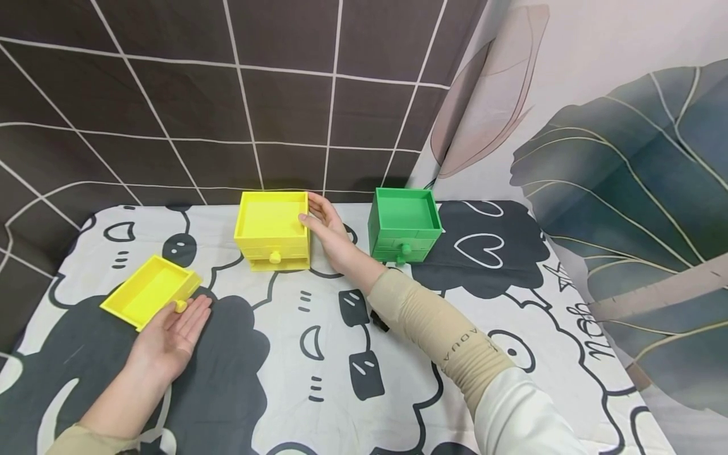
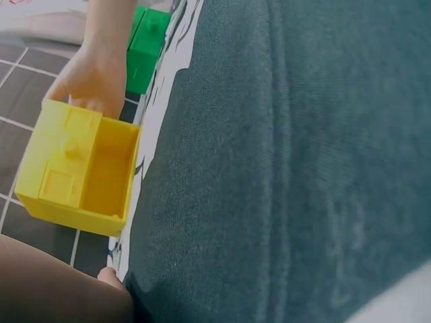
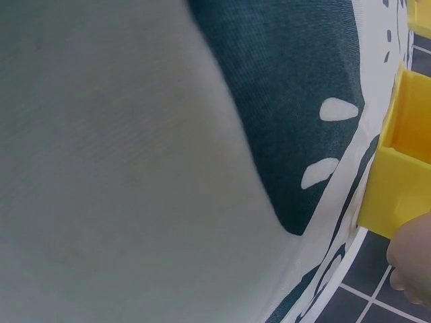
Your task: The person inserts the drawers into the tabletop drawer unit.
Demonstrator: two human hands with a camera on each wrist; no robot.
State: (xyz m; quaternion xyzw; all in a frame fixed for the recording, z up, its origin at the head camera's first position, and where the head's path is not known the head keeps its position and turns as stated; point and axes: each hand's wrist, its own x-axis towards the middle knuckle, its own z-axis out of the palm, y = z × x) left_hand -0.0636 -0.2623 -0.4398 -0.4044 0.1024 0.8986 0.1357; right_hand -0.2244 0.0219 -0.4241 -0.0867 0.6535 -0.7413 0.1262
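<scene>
A small yellow drawer box [image 1: 272, 243] stands towards the back of the bed-like surface, with a knobbed drawer above an open slot. My right hand [image 1: 332, 237] holds its right wall, the thumb over the top rim and the fingers along the outer side. In the left wrist view, the empty slot of the yellow box [image 2: 111, 168] shows beside the knob. A separate yellow drawer [image 1: 149, 292] lies tilted on the cloth at the left. Beside its round knob, my left hand [image 1: 167, 341] lies palm up with fingers extended; whether the thumb touches the drawer is unclear.
A green drawer box [image 1: 406, 218] with a knob stands right of the yellow one. Cartoon-patterned cloth [image 1: 307, 392] covers the surface. Behind rises a dark panel with white grid lines [image 1: 284, 107]; a leaf-patterned curtain [image 1: 620, 189] hangs at the right.
</scene>
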